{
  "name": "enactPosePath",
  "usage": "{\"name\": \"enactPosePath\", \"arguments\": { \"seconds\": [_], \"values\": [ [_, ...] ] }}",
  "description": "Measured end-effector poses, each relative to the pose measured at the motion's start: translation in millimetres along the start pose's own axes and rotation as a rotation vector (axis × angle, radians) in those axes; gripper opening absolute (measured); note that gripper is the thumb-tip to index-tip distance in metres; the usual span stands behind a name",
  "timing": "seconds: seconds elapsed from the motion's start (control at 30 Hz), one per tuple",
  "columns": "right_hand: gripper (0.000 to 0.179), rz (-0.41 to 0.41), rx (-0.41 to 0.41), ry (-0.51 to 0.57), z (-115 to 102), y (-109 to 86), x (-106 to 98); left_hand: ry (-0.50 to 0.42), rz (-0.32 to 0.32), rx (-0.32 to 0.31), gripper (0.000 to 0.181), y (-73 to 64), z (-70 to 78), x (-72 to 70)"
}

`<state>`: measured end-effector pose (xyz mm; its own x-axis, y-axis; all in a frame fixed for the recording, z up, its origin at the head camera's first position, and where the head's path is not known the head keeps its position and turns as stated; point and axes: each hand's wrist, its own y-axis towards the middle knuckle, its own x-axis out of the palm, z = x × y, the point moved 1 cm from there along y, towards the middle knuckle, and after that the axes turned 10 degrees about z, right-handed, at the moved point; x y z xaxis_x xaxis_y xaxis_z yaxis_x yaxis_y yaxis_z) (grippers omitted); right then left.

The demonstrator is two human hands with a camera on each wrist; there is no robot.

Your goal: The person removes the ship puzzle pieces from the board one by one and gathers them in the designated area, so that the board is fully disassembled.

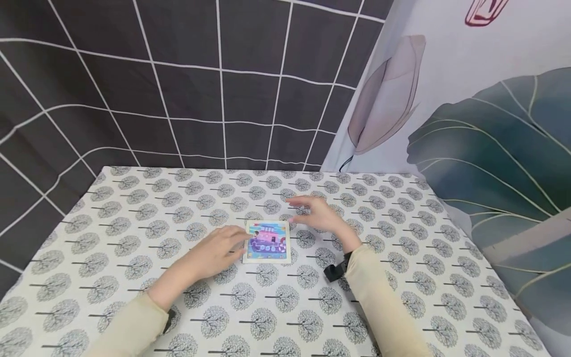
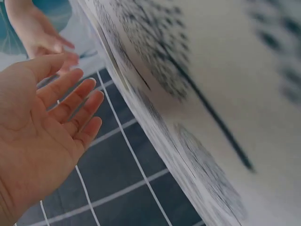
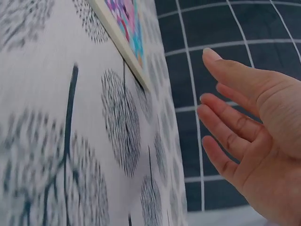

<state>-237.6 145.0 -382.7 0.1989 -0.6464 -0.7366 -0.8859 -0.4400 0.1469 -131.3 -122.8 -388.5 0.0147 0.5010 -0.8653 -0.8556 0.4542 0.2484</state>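
Observation:
A square picture board (image 1: 273, 243) with a pale frame lies flat on the cloth; it shows a pink and purple ship on a blue ground. My left hand (image 1: 218, 252) hovers at its left side, fingertips overlapping that edge in the head view; whether they touch it I cannot tell. In the left wrist view the left hand (image 2: 51, 122) has loosely extended fingers around nothing. Beyond the board's upper right corner, my right hand (image 1: 318, 215) is raised, thumb and fingers apart. The right wrist view shows this right hand (image 3: 249, 127) holding nothing, with part of the board (image 3: 123, 23) near it.
A white tablecloth (image 1: 285, 297) printed with grey trees covers the table. Behind it hangs a dark cloth with white grid lines (image 1: 187, 89). To the right hangs a pale curtain with large leaf shapes (image 1: 499, 148). A black wrist device (image 1: 335, 270) sits at the right cuff.

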Motion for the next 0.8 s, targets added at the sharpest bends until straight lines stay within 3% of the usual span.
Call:
{"name": "enactPosePath", "arguments": {
  "seconds": [0.2,0.33,0.5,0.8],
  "values": [
    [0.053,-0.037,-0.033,0.02,-11.6,14.4,21.9,0.029,-0.067,0.099,0.041,10.1,9.9,10.9],
    [0.051,-0.082,-0.073,0.023,-18.5,21.7,35.3,0.031,-0.134,0.115,0.043,6.2,13.0,15.2],
    [0.044,-0.18,-0.097,-0.05,-25.9,29.3,48.6,0.04,-0.24,0.127,0.046,4.7,15.9,17.5],
    [0.027,-0.247,-0.185,-0.159,-30.4,39.5,61.9,0.055,-0.198,0.169,0.04,18.9,15.2,20.3]
  ]
}}
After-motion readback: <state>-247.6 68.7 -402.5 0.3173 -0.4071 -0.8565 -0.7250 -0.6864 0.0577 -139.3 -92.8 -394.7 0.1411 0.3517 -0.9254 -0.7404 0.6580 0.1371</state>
